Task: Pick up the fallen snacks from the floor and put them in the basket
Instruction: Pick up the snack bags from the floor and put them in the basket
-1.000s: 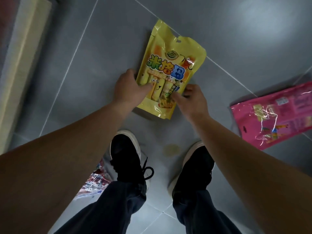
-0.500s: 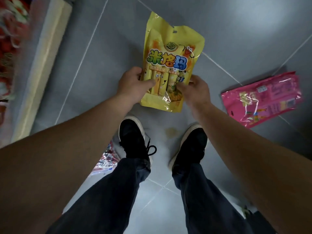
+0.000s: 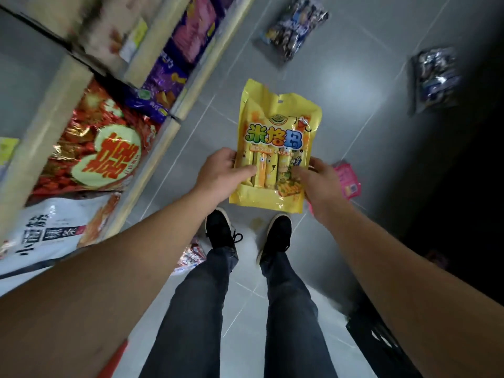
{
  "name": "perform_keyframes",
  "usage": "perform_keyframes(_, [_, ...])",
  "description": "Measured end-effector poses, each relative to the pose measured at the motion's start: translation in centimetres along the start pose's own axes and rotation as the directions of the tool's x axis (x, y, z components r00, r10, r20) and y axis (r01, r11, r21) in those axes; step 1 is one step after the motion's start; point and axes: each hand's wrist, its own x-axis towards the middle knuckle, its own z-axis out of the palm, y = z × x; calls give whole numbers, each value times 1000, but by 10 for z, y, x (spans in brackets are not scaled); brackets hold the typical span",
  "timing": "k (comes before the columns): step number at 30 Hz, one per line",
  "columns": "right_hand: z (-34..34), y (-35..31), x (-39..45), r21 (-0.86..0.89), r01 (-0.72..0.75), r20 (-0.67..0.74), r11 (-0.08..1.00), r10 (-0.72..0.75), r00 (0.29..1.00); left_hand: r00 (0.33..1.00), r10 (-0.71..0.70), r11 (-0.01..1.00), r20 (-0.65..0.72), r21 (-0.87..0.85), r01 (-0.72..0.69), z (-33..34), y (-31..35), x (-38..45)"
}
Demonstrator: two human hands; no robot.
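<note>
A yellow snack bag (image 3: pixel 278 132) with cartoon sticks on it is held upright in front of me, well above the grey floor. My left hand (image 3: pixel 221 173) grips its lower left edge, thumb across the front. My right hand (image 3: pixel 317 184) grips the lower right edge. A pink snack bag (image 3: pixel 347 181) lies on the floor, mostly hidden behind my right hand. Two dark blue snack bags (image 3: pixel 293 25) (image 3: pixel 433 77) lie farther off on the floor. A black basket (image 3: pixel 379 339) shows at the lower right, partly behind my right arm.
Wooden shelves (image 3: pixel 68 85) on the left carry a red bag (image 3: pixel 95 143), purple bags (image 3: pixel 163 85) and a white bag (image 3: pixel 46 230). A small red and white packet (image 3: pixel 191 257) lies by my left shoe. The right side is dark.
Both hands have lifted the yellow bag off the floor as I stood up. The view has risen, bringing the shelves, two blue bags and the basket into sight.
</note>
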Motion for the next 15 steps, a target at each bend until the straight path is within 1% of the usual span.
perform_keyframes(3, [-15, -31, -65, 61, 33, 0, 998, -33, 999, 999, 41, 999, 12, -20, -41, -19, 42, -62])
perform_keyframes(5, [-21, -50, -108, 72, 59, -9, 996, -59, 998, 997, 79, 997, 23, -13, -79, -30, 63, -101])
perform_keyframes(9, [-31, -77, -194, 133, 114, -32, 985, -110, 993, 984, 178, 984, 3, 24, -178, -56, 101, -180])
perform_keyframes(12, [-37, -90, -234, 147, 177, 7, 973, -180, 984, 971, 235, 972, -41, 31, -234, -71, 120, -223])
perform_keyframes(15, [-40, -108, -274, 143, 272, 12, 952, -276, 961, 945, 309, 950, -110, -15, -312, -82, 136, -268])
